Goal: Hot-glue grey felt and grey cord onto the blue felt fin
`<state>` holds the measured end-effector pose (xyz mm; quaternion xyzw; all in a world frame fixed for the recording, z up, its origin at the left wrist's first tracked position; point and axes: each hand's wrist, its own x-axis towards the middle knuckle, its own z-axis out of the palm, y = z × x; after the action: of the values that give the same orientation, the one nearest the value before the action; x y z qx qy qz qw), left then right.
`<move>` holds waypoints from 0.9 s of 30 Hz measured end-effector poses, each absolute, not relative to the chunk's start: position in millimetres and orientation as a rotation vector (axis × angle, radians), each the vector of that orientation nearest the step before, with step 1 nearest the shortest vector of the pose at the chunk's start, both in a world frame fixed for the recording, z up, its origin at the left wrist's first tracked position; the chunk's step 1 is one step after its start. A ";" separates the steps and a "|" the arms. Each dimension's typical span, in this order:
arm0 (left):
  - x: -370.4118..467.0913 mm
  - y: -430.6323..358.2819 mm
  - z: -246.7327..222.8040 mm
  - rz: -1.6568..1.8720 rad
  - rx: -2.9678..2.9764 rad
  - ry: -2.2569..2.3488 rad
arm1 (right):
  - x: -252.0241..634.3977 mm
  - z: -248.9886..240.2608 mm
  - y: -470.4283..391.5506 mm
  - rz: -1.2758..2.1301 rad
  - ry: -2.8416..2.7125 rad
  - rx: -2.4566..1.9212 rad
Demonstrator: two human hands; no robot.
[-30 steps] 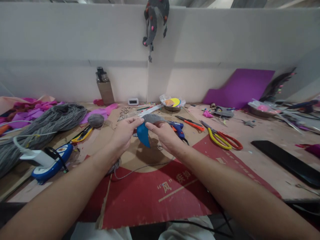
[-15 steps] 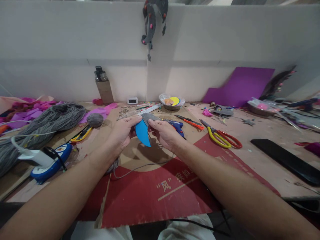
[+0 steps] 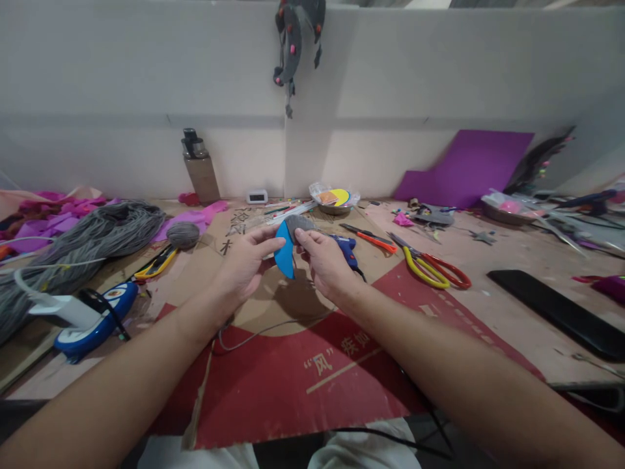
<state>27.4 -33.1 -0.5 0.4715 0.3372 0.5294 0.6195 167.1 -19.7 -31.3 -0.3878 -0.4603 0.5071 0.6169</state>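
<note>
A blue crescent-shaped piece (image 3: 284, 260) is held up over the cardboard, its upper part covered by grey yarn (image 3: 299, 225). My left hand (image 3: 249, 264) pinches the blue side, thumb on the front face. My right hand (image 3: 329, 260) is closed on the grey-wrapped end, fingers partly hidden behind it. A loose strand of grey yarn (image 3: 273, 331) trails across the cardboard below my hands. Just beyond my right hand lies a blue glue gun (image 3: 346, 247), partly covered by the hand.
Beneath lies red-and-brown cardboard (image 3: 273, 391). To the right are a utility knife (image 3: 374, 238), scissors (image 3: 430, 264) and a black slab (image 3: 556, 312). On the left are a yarn ball (image 3: 183, 234), a grey yarn skein (image 3: 107, 241), a yellow cutter (image 3: 159, 264) and a blue power strip (image 3: 97, 329).
The crescent has turned to stand more upright, its lower tip swinging slightly. My left thumb now lies across its blue face, and my right hand has shifted a little on the yarn-covered end.
</note>
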 end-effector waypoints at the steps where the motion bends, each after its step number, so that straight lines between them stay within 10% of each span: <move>1: 28.5 -33.3 -2.1 1.222 1.091 0.772 | 166.7 -30.9 -20.2 1.139 -1.077 -0.911; 27: 4.1 1.3 8.1 1.551 0.756 0.854 | 167.1 -21.1 -27.3 1.201 -1.613 -0.941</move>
<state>4.1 1.3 8.1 0.3221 0.3641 0.6613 0.5713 167.1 -27.3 -21.1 -0.3797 -0.6508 0.4847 0.4443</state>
